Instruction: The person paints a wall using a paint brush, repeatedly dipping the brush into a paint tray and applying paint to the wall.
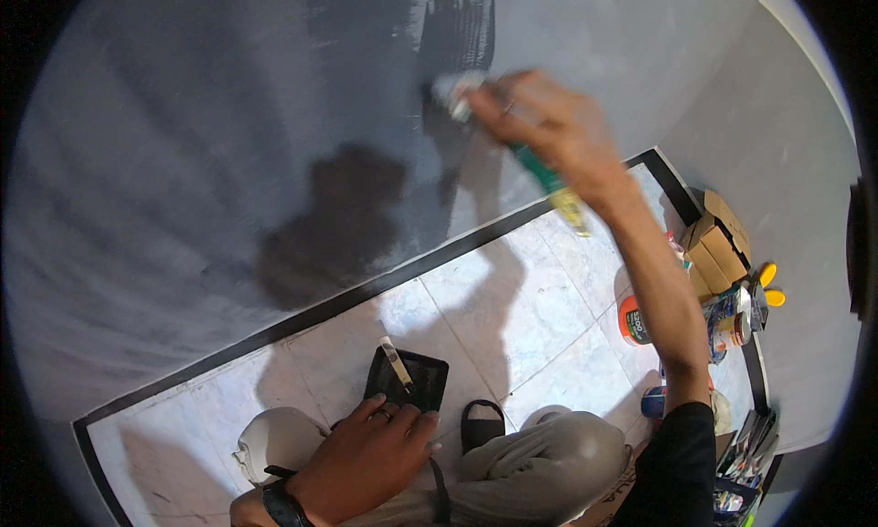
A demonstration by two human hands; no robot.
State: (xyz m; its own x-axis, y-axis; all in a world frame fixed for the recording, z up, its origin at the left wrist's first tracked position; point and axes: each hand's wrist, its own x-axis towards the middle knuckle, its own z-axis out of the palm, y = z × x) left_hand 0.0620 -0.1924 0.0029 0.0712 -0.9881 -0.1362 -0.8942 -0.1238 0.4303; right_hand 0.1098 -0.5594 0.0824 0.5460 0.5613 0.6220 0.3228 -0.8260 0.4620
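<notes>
My right hand (549,129), blurred, grips a paintbrush with a green and yellow handle (569,207); its pale head touches or nearly touches the grey wall (229,88) beside a streak of darker paint (457,28). Low in view, my left hand (366,458) has its fingers curled over the near edge of a black tray (433,371). A thinner brush with a pale handle (391,353) rests in that tray. The underside of my left hand is hidden.
Pale floor tiles (567,353) lie below a dark skirting strip (320,303). At right, along the wall, stand a cardboard box (713,248), an orange container (633,317), yellow-handled tools (773,289), cans (732,330) and other supplies. My bent knees and sandalled foot (480,426) are below.
</notes>
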